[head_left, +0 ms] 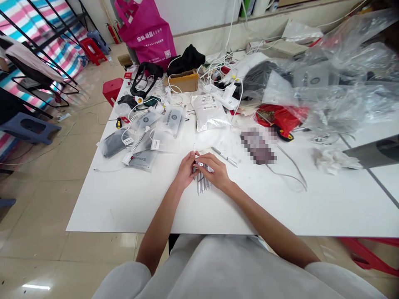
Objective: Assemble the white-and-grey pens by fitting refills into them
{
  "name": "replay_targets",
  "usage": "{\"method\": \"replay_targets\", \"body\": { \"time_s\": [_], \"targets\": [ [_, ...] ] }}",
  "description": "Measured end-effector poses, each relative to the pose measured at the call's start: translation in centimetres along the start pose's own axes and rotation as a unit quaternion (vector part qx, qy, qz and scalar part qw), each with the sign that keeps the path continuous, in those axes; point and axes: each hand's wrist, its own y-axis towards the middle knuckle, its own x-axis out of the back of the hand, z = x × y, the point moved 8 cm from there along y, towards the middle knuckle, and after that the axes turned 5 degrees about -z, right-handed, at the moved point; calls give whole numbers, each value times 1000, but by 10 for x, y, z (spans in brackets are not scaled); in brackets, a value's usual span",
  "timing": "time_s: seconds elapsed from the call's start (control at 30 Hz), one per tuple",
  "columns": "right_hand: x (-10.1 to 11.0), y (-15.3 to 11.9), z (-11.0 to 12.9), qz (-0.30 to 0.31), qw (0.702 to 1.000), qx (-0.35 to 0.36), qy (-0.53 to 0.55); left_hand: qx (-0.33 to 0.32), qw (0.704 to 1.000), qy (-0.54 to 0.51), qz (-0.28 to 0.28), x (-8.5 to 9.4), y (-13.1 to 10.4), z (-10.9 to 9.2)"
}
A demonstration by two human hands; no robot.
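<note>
My left hand [186, 170] is closed around a slim white and silver pen [195, 147], whose tip sticks up past the fingers. My right hand [215, 169] meets it from the other side, fingertips pinched on the same pen or a part of it; a small round white end [201, 165] shows at the thumb. Fingers cover most of what is held. Below the hands lies a row of several silver pens [202, 186], partly covered by the right hand. Another silver pen [225, 157] rests alone, just beyond the right hand.
Several bagged items [145, 160] lie left of the hands. Ahead are a white plastic packet [209, 113], a power strip [227, 99] and tangled cables. A blurred-out object with a cable [258, 146], crumpled tissue [335, 161] and a grey cylinder [375, 153] are on the right.
</note>
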Motion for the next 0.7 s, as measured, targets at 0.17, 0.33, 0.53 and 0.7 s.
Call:
{"method": "replay_targets", "body": {
  "time_s": [0.17, 0.33, 0.53, 0.7],
  "targets": [
    [-1, -2, -4, 2, 1000, -2, 4, 13, 1000, -5, -1, 1, 2, 4],
    [0, -3, -4, 5, 1000, 2, 1, 29, 999, -14, 1, 1, 1, 6],
    [0, -2, -3, 2, 1000, 8, -7, 34, 999, -30, 4, 0, 0, 3],
    [0, -4, -3, -5, 1000, 16, -20, 25, 999, -27, 2, 2, 2, 2]
  ]
}}
